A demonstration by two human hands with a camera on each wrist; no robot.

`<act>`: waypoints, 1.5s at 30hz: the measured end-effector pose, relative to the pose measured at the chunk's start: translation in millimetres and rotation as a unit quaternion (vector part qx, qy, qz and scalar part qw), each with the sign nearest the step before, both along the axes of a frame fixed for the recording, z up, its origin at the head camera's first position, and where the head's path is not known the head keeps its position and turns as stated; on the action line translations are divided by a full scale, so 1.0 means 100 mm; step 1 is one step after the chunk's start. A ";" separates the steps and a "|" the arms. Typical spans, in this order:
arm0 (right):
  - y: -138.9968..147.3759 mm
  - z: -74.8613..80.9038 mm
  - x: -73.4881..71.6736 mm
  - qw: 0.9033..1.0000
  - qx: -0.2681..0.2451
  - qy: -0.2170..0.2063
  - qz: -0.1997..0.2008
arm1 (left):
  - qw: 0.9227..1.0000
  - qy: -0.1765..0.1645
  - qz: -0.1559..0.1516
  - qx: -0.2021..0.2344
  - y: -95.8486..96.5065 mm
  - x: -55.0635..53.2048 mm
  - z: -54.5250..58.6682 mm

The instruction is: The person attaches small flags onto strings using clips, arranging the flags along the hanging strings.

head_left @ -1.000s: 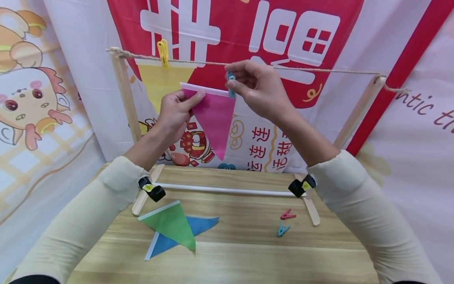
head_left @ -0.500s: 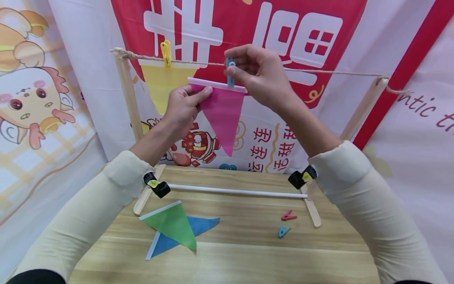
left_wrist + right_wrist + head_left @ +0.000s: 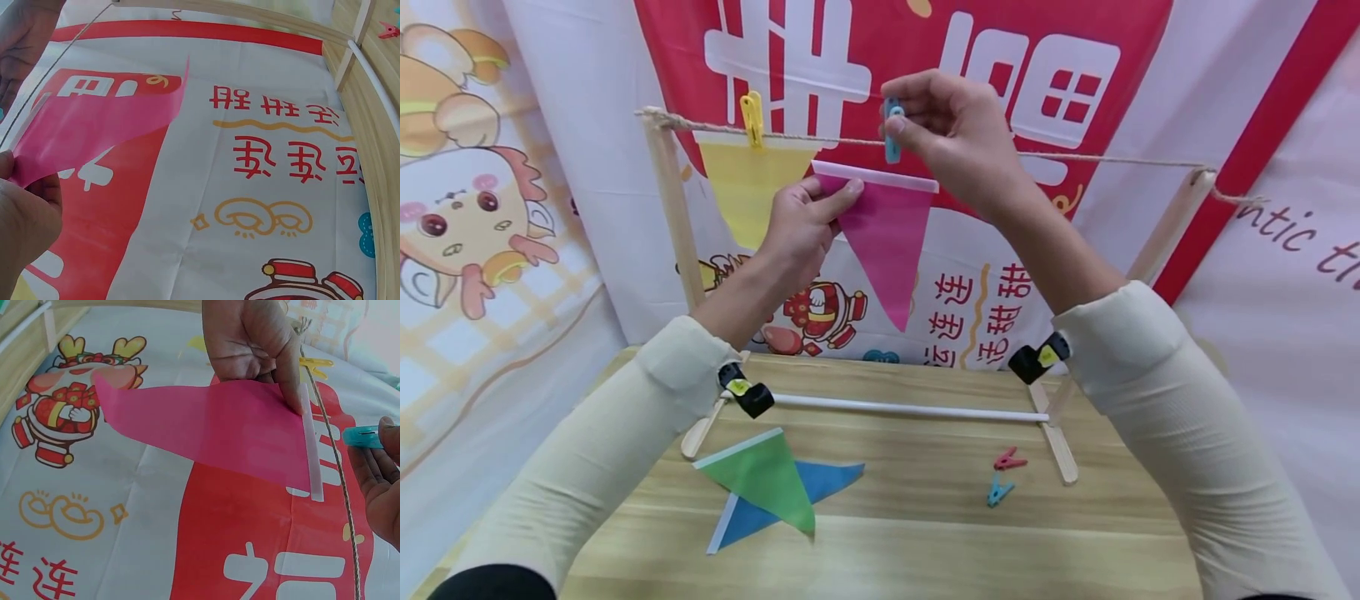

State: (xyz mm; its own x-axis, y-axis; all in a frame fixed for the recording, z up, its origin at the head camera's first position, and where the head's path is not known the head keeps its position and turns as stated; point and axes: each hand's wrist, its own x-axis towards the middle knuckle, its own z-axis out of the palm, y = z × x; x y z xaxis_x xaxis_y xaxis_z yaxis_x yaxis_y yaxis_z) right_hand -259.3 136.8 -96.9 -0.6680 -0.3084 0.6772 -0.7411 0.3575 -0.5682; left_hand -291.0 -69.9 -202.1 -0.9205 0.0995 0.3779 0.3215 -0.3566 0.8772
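My left hand [image 3: 808, 221] pinches a pink triangular pennant [image 3: 891, 242] near the left end of its white top strip. The pennant hangs point down, its strip just below the twine [image 3: 1075, 157]. A blue clothespin [image 3: 892, 133] is upright between the thumb and fingers of my right hand [image 3: 962, 137], overlapping the twine in the head view. From the right wrist camera, the clothespin [image 3: 364, 437] shows on the other side of the twine from the pennant [image 3: 212, 425], a small gap away. To the left, a yellow pennant [image 3: 752, 183] hangs from the twine under a yellow clothespin [image 3: 752, 119].
Wooden posts [image 3: 673, 208] hold the twine at both ends, with a white rod [image 3: 910, 409] low between them. A green pennant [image 3: 767, 475] lies across a blue one [image 3: 827, 479] on the table. A red clothespin [image 3: 1010, 458] and a blue one [image 3: 998, 490] lie at right.
The pink pennant has moved right and slightly up with my left hand. My right hand has raised the blue clothespin from the pennant's right edge to the height of the twine.
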 end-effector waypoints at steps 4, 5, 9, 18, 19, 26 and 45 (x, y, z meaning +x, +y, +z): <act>0.00 0.04 -0.03 1.000 -0.005 0.005 -0.002 | 1.000 -0.001 0.003 0.006 0.02 0.00 0.02; 0.00 0.05 -0.04 1.000 -0.006 0.005 -0.003 | 1.000 -0.004 0.002 0.008 0.02 0.00 0.03; 0.00 0.08 -0.09 1.000 -0.009 0.003 -0.017 | 1.000 -0.014 -0.003 0.015 0.05 0.00 0.05; -0.08 0.17 -0.22 0.999 -0.014 -0.014 -0.039 | 0.998 -0.038 -0.003 0.043 0.10 -0.03 0.11; -0.09 0.18 -0.23 0.999 -0.015 -0.019 -0.040 | 0.998 -0.039 -0.003 0.046 0.10 -0.04 0.11; -0.16 0.24 -0.26 0.998 -0.005 -0.039 -0.052 | 0.998 -0.034 -0.006 0.051 0.13 -0.06 0.14; -0.19 0.30 -0.30 0.994 -0.018 -0.090 -0.062 | 0.997 -0.037 -0.007 0.060 0.20 -0.07 0.20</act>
State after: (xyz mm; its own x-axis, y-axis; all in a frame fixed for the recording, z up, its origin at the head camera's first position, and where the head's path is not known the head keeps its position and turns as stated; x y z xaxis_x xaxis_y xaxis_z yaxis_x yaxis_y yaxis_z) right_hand -289.1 118.1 -67.4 -0.8103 -0.1945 0.5527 -0.5784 0.4170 -0.7011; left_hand -297.6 -49.8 -182.2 -0.9450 0.0715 0.3193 0.2517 -0.4645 0.8490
